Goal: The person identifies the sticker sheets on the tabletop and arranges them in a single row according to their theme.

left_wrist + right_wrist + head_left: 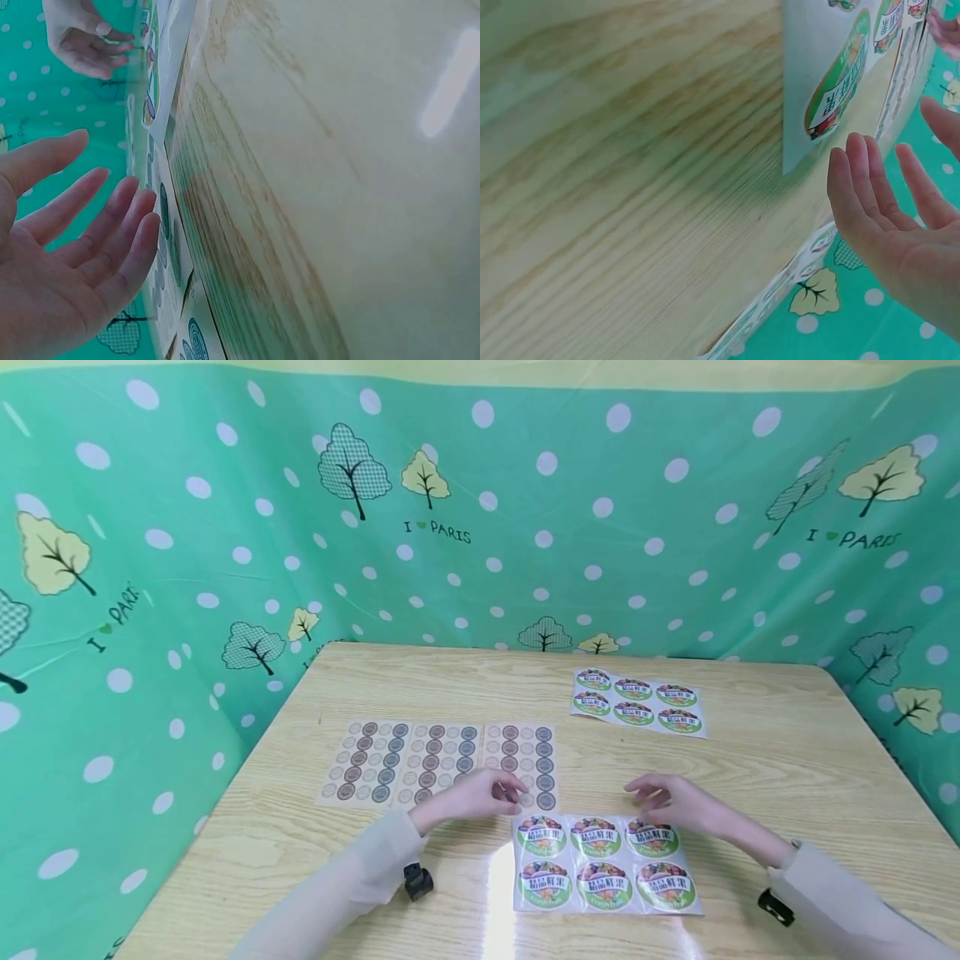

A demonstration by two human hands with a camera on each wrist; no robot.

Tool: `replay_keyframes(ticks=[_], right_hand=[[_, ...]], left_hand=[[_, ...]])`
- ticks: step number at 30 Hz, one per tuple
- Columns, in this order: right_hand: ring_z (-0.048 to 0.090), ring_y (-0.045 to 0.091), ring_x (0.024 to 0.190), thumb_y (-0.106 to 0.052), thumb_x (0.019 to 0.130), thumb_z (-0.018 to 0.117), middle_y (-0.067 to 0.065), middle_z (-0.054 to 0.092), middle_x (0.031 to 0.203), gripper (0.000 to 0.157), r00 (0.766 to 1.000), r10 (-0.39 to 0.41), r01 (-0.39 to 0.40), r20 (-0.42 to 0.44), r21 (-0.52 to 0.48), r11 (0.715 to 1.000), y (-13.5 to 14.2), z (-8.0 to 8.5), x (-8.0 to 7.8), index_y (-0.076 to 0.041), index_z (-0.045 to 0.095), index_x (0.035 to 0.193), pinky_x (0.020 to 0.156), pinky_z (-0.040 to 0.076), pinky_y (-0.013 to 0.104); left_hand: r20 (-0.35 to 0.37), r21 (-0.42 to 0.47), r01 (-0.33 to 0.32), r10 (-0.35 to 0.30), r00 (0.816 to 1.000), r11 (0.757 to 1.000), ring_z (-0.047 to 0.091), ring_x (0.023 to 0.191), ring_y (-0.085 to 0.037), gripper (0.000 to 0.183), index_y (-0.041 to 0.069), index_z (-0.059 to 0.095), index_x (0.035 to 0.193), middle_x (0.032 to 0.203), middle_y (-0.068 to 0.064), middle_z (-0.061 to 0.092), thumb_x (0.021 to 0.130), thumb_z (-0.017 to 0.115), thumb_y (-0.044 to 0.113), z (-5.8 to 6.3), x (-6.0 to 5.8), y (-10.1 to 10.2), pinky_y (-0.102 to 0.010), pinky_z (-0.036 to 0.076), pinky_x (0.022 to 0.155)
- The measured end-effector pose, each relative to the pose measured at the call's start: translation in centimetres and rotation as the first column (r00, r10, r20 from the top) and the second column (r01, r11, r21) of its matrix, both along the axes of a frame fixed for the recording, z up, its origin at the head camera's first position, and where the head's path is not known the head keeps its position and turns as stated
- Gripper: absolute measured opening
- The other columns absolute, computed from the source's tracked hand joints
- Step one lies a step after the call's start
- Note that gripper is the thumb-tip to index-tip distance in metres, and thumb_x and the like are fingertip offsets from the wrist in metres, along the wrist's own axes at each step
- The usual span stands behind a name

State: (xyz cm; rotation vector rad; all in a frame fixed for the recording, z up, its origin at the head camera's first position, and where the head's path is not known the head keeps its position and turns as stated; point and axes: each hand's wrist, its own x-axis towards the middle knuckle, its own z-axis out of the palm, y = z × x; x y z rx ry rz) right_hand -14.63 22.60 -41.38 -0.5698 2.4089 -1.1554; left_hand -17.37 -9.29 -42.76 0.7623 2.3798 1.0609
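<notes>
A glossy sheet of round fruit stickers (pixel 604 864) lies flat at the front of the table. Just past its far left corner is my left hand (pixel 483 792), fingers loosely bent, nothing held. My right hand (pixel 678 803) hovers by the far right corner of the same sheet, likewise holding nothing. In the left wrist view the left hand (pixel 82 255) shows relaxed, spread fingers. The right wrist view shows the right hand (pixel 892 202) with extended fingers, apart from the sticker sheet (pixel 799 90). Beyond the left hand lie sheets of small round brown and blue-grey labels (pixel 442 760).
A second fruit sticker sheet (pixel 637 702) lies farther back, right of centre on the wooden table (pixel 787 760). Green dotted cloth (pixel 525 510) with tree prints hangs behind the table and along its sides. Bright glare streaks the tabletop near the front sheet.
</notes>
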Motion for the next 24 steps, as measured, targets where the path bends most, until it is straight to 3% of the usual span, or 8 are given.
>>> replay_keyframes(ticks=[6,12,24], right_hand=[[0.057,0.028,0.084,-0.003,0.073,0.064,0.02,0.059,0.097,0.044,1.0,-0.005,0.005,-0.001,0.004,1.0,0.8,0.1,0.7,0.012,0.05,0.112,0.068,0.05,0.02],[0.057,0.031,0.087,-0.009,0.072,0.068,0.019,0.059,0.099,0.048,1.0,-0.017,0.017,0.013,0.02,1.0,1.4,-0.1,1.5,0.01,0.051,0.113,0.07,0.052,0.026],[0.056,0.033,0.093,-0.011,0.067,0.071,0.02,0.058,0.107,0.051,0.993,-0.025,0.037,-0.118,0.099,0.994,1.8,-1.1,2.2,0.005,0.053,0.112,0.076,0.05,0.04]], left_hand=[[-0.008,-0.01,0.035,-0.035,0.999,0.999,0.055,0.077,-0.008,0.03,0.005,0.061,0.105,0.088,0.001,0.061,0.077,0.066,0.014,-0.2,0.4,0.2,-0.016,0.046,0.069],[-0.029,-0.01,0.056,-0.056,0.998,0.998,0.055,0.075,-0.005,0.033,0.003,0.061,0.105,0.087,-0.001,0.062,0.075,0.067,0.014,-0.5,0.8,0.6,-0.014,0.046,0.069],[-0.035,-0.045,0.037,-0.039,0.999,0.998,0.05,0.069,-0.003,0.033,0.004,0.062,0.104,0.086,0.0,0.059,0.073,0.069,0.013,-1.0,1.4,0.9,-0.013,0.045,0.063]])
